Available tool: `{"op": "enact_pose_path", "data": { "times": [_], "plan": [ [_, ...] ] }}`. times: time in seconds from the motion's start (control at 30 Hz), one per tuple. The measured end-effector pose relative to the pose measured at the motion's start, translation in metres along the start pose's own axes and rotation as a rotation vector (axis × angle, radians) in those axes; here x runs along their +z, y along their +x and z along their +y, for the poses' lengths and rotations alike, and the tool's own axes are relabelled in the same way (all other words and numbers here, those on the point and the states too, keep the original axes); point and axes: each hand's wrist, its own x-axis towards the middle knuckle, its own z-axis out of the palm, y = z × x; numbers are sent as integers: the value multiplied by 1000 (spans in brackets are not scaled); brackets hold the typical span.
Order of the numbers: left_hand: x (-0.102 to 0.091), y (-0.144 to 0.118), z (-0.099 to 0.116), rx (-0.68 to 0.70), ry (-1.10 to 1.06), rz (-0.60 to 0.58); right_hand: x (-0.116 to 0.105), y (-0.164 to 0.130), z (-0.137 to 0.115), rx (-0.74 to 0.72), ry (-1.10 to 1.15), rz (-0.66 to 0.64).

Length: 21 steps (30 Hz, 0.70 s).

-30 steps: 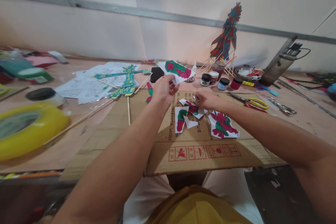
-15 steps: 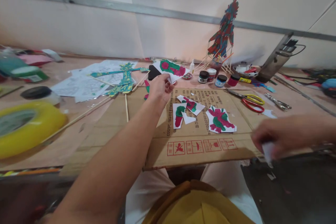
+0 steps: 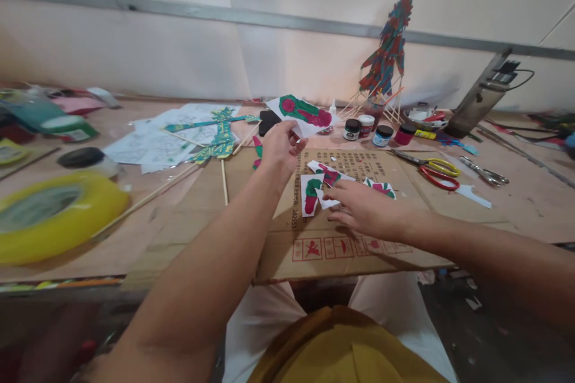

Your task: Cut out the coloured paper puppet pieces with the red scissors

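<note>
My left hand point(image 3: 282, 146) is closed on the lower edge of a white paper cutout point(image 3: 306, 115) painted green and magenta, held up above the cardboard sheet point(image 3: 287, 251). My right hand point(image 3: 354, 206) reaches over the cardboard, thumb and fingers apart, its fingertips at a small blank paper scrap point(image 3: 324, 198). Whether they touch the scrap I cannot tell. Just left of it lies a painted paper piece point(image 3: 311, 194), with another painted piece point(image 3: 327, 172) behind. Partly covered by my right hand is a third painted piece point(image 3: 381, 188).
Red and yellow handled scissors point(image 3: 435, 170) and metal pliers point(image 3: 484, 172) lie to the right. Several paint jars point(image 3: 383, 134) stand behind the cardboard, near a feathery stick-legged figure point(image 3: 389, 54). At left are a large yellow tape roll point(image 3: 101, 215) and a blue-green figure point(image 3: 220, 137) on sticks.
My right hand has come in from the right edge to the paper pieces, and the white scrap it carried is gone from it. My left hand still holds the painted cutout.
</note>
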Motion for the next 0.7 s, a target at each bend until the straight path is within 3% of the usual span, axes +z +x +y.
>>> {"op": "enact_pose_path", "data": {
  "times": [0.13, 0.4, 0.5, 0.6, 0.7],
  "plan": [
    [2, 2, 3, 3, -24, 46, 8, 22, 1, 112, -55, -72],
    [1, 2, -2, -21, -5, 28, 7, 25, 1, 168, -22, -132],
    [0, 2, -1, -8, -13, 30, -7, 6, 4, 181, -26, -147],
    [-1, 2, -1, -1, -15, 24, -34, -25, 24, 117, -12, -23],
    [-1, 0, -3, -14, 1, 24, -60, -41, 58, 257, -10, 107]
  ]
}}
